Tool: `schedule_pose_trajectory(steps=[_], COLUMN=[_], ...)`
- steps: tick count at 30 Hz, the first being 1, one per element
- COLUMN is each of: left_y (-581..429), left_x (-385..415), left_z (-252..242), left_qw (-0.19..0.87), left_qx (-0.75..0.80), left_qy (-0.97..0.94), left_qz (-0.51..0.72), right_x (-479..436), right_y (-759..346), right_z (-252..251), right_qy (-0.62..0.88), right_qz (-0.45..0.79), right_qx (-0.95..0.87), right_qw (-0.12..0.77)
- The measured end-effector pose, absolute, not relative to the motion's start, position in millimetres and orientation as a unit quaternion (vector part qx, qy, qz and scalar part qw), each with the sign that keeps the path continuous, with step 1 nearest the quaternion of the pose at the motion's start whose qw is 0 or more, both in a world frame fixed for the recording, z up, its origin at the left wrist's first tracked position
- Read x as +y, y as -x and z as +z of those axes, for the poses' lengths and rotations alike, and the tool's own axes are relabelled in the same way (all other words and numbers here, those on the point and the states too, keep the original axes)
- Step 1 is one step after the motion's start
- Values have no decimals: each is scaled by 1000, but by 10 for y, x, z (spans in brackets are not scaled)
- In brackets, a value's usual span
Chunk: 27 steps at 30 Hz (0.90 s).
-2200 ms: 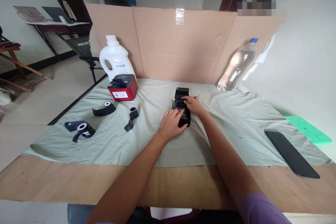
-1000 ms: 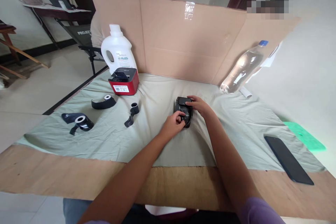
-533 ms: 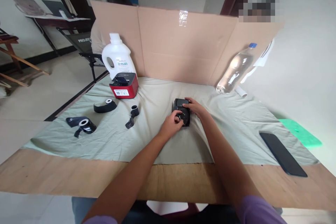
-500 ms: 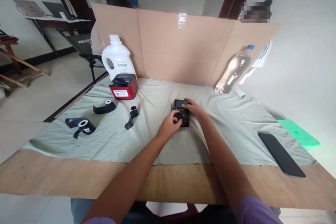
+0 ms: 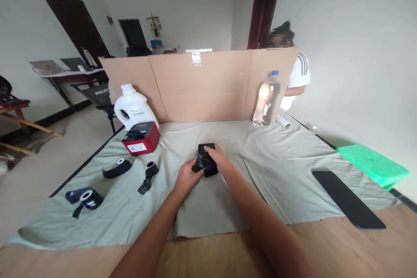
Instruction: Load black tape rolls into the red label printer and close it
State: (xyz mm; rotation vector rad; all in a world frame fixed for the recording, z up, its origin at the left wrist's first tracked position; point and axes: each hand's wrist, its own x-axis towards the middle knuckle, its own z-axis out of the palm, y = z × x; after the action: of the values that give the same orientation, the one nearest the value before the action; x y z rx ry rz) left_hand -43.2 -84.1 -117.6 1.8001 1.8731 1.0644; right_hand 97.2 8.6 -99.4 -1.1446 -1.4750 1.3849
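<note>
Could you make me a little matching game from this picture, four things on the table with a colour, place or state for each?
Things:
1. Jug
2. Phone
3. Black gadget
4. Bottle

Descriptions:
A. Clear, with a blue cap
B. Touched by the left hand and right hand
C. White, behind the red box
D. Lying flat, far right

Pairs: 1-C, 2-D, 3-B, 4-A

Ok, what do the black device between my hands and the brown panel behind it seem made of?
The black device: probably plastic, glossy, from its light reflections. The brown panel: apparently matte cardboard, from its plain tan face and straight fold lines.
</note>
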Motion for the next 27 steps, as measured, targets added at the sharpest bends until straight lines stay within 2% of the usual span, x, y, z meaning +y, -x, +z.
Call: schedule_pose_trajectory(steps=[6, 11, 16, 20, 24, 27], left_y=[-161, -1357, -2117, -2254, -2297, -2309], left_x=[-219, 546, 888, 958, 937, 837], left_z=[-753, -809, -935, -985, -1047, -1088], left_qw=[146, 233, 257, 212, 197, 188], left_qx=[593, 519, 498, 573, 614, 621], left_qy=[-681, -673, -684, -686, -686, -693], left_qz=[405, 473, 466, 395, 337, 314], right_x=[545, 956, 1113, 1221, 1294, 1302], right_y=[-1678, -2832, -3516, -3664, -3692, -3700], right_z=[-628, -460, -644, -925, -1098, -1096], right_qy=[480, 527, 544, 516, 533, 564], right_qz=[507, 410, 371, 429, 430, 371], right_qx=[-518, -487, -469, -415, -420, -469], right_qw=[495, 563, 589, 615, 596, 569])
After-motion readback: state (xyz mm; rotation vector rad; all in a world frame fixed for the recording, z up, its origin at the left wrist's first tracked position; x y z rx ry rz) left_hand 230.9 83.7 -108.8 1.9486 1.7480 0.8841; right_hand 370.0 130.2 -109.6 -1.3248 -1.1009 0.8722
